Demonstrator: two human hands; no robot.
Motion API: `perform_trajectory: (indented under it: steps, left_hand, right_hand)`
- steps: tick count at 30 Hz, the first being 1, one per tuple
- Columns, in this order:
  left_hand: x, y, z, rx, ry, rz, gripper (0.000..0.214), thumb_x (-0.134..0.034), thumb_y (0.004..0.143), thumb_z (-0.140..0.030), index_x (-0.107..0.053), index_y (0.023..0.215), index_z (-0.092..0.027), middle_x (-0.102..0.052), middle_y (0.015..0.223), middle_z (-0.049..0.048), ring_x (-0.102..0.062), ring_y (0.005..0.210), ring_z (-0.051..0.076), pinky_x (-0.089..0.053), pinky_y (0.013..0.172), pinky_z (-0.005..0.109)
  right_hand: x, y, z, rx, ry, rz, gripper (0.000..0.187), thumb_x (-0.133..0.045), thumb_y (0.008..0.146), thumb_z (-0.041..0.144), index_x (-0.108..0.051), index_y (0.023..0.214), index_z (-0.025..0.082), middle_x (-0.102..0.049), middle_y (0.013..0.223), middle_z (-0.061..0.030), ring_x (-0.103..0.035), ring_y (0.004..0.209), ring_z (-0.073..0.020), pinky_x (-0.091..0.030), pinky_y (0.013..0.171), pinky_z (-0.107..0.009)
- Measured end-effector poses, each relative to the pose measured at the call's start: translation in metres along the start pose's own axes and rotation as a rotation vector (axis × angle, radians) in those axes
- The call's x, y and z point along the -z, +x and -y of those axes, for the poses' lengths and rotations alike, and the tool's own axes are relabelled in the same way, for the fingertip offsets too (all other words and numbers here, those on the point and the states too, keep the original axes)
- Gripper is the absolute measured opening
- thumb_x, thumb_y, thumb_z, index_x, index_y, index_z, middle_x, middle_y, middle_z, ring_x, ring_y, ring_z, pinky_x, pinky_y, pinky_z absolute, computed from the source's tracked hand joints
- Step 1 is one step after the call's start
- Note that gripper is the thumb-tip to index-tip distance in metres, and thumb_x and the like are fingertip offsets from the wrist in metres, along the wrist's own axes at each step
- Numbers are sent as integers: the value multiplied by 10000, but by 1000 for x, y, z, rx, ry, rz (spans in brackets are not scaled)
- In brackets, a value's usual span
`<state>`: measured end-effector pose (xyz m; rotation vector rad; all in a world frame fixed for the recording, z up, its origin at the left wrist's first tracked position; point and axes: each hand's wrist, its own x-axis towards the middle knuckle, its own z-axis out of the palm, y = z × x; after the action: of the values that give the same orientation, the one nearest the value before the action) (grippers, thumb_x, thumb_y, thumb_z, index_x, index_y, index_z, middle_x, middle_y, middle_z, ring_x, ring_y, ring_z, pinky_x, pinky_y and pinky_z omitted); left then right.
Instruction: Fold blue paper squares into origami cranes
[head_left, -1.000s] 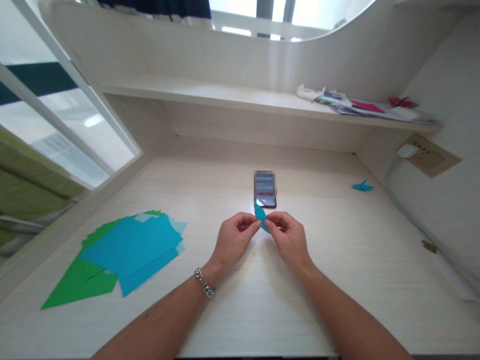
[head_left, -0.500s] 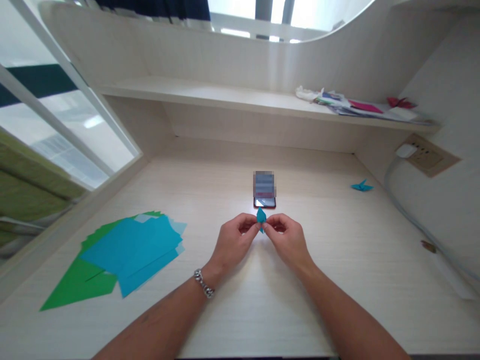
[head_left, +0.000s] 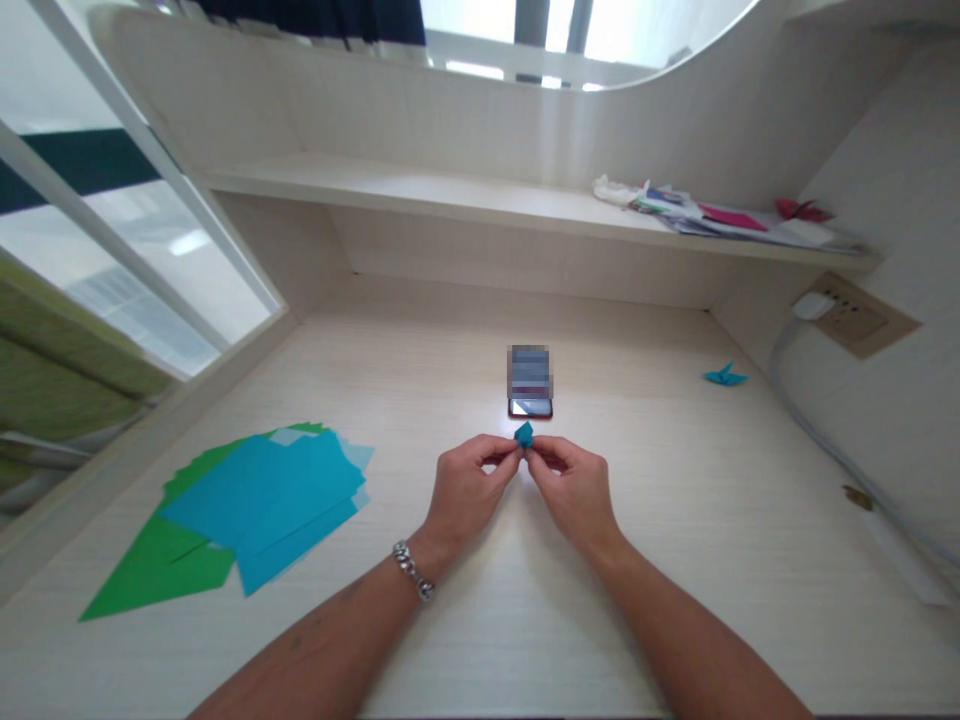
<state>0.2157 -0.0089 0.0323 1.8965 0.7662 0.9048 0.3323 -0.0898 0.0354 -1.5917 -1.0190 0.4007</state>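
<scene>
A small folded piece of blue paper [head_left: 524, 434] is pinched between both hands over the middle of the desk. My left hand [head_left: 474, 482], with a chain bracelet on its wrist, grips the paper's left side between thumb and fingers. On the other side, my right hand [head_left: 571, 486] pinches the paper the same way. Most of its lower part is hidden by the fingertips. Just beyond the paper lies a phone [head_left: 531, 408], its screen blurred out.
Blue paper sheets [head_left: 262, 500] overlap green sheets [head_left: 150, 575] on the left of the desk. A folded blue paper crane [head_left: 725, 375] rests at the right, near a grey cable [head_left: 814, 425] plugged into a wall socket [head_left: 859, 315]. Papers [head_left: 720, 215] lie on the shelf [head_left: 450, 190].
The folded paper now looks shorter and more compact, and its pointed tip no longer stands up as tall. Both hands stay close together, with their fingers slightly shifted.
</scene>
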Motion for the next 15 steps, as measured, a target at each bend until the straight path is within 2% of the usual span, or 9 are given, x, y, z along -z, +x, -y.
perform_trajectory:
  steps: [4,7,11,15]
  left_hand:
    - [1,0,1,-138,44,39,156,-581,844,-204,-719,916,-214,-708,941,55,-648,867,189,-507,812,312]
    - [0,1,0,-204,57,77,198,-551,858,-164,-712,958,-219,-681,972,63,-628,903,186,-492,835,314]
    - [-1,0,-4,-211,39,132,243,-519,870,-134,-697,1015,-214,-642,974,68,-605,924,177,-481,841,297]
    - [0,-2,-10,-178,16,132,210,-563,850,-163,-699,999,-223,-644,944,55,-609,861,164,-490,786,275]
  right_hand:
    - [0,2,-2,-38,68,8,185,-629,771,235,-726,922,190,-736,896,-49,-686,809,-214,-543,786,-330]
    - [1,7,-6,-97,218,35,207,-681,745,293,-714,908,169,-735,875,-61,-681,798,-213,-540,766,-334]
    - [2,14,-13,-175,410,54,230,-740,692,321,-695,847,158,-725,819,-55,-661,757,-195,-525,741,-331]
    - [3,17,-20,-223,479,61,189,-697,738,325,-678,821,156,-695,771,-40,-628,713,-167,-517,717,-322]
